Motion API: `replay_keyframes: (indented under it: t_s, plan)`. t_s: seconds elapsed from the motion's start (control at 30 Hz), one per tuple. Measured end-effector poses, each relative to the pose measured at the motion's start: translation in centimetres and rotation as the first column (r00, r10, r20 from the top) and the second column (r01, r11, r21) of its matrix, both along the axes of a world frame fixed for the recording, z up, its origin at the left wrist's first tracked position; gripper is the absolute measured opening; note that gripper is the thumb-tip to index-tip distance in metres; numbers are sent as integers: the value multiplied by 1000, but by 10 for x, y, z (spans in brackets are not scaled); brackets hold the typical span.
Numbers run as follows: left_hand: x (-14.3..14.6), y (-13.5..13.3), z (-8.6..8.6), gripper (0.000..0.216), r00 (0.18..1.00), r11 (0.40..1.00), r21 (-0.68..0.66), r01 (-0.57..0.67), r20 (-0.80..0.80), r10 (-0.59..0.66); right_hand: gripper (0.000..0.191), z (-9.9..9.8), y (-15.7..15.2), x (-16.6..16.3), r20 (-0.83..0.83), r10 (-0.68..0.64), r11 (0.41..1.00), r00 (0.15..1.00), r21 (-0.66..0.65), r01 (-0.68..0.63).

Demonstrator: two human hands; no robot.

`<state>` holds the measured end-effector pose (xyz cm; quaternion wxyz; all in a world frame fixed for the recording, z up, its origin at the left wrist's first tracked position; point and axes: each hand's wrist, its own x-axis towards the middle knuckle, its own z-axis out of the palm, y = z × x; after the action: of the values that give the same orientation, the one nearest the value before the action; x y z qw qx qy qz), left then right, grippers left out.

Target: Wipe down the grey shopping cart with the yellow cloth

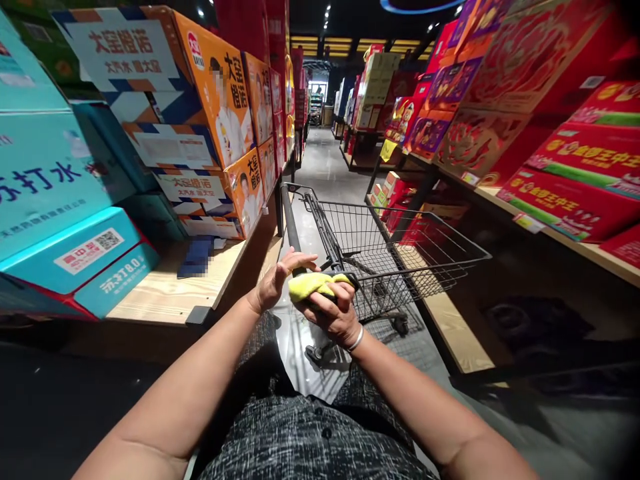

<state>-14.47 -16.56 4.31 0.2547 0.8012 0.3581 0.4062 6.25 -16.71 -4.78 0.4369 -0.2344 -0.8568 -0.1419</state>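
Head view: yellow cloth [306,285] gripped by right hand [339,313], left hand [273,285] held open, cart handle [291,223] seemingly mid-wipe, what's left can't be told.

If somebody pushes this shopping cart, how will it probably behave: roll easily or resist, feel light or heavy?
The shopping cart would probably roll easily, since its wheels stand on a smooth, shiny floor. It is likely light for its size, because the basket is open wire mesh.
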Motion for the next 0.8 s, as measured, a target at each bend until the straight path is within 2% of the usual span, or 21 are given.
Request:
replay_keyframes:
  t_s: [0.1, 0.27, 0.4, 0.5, 0.57, 0.7, 0.8]
  plan:
    - [-1, 0, 1, 97, 1000, 999, 36, -4, 12, 3, 34, -7, 9, 31, -28, -60, 997, 998, 38, 61]
    - [-2, 4, -1, 93, 1000, 1000, 18, -4, 13, 3, 18, -16, 15, 78, -39, -245, 962, 969, -134, 238]
    - [0, 5, 0, 84, 999, 999, 22, -38, -25, 38, 23, -15, 11, 88, -158, -360, 917, 920, -243, 317]
    - [4, 4, 2, 81, 997, 998, 24, -63, -43, 64, 28, -5, 3, 69, -272, -342, 924, 900, -270, 270]
    - [7, 2, 3, 86, 996, 996, 34, -78, -36, 79, 27, 4, -5, 43, -298, -247, 955, 922, -236, 180]
    - [6, 2, 2, 99, 996, 995, 37, -90, 6, 90, 29, 25, -16, -11, -177, -19, 997, 984, -73, 6]
    - [-4, 9, -2, 104, 998, 999, -4, -52, 20, 52, 36, 32, -13, -30, -107, 28, 998, 994, 51, -23]
